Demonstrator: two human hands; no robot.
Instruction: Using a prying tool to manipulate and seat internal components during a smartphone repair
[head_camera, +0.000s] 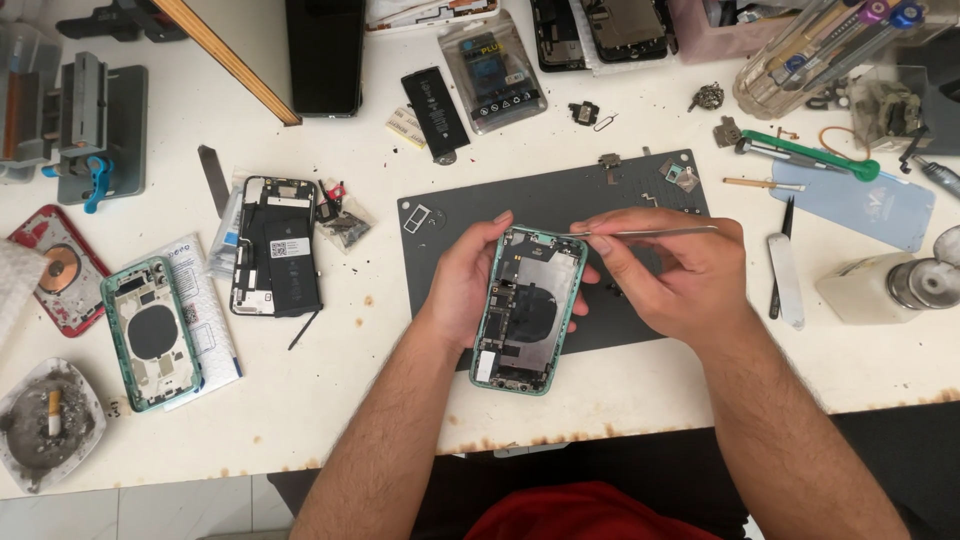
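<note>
My left hand (462, 282) grips an opened green phone housing (528, 310) from its left side, holding it tilted over a dark grey work mat (640, 190). Inside the housing I see circuit parts and a dark round coil. My right hand (672, 272) pinches thin metal tweezers (650, 232) that lie nearly level, their tips at the housing's top right corner.
A second green housing (152, 333), a red housing (55, 268) and a black phone assembly with battery (276, 246) lie on the left. An ashtray (45, 422) sits front left. Screwdrivers (805, 150), black tweezers (780, 258), a white spudger (786, 280) and a bottle (890, 287) crowd the right.
</note>
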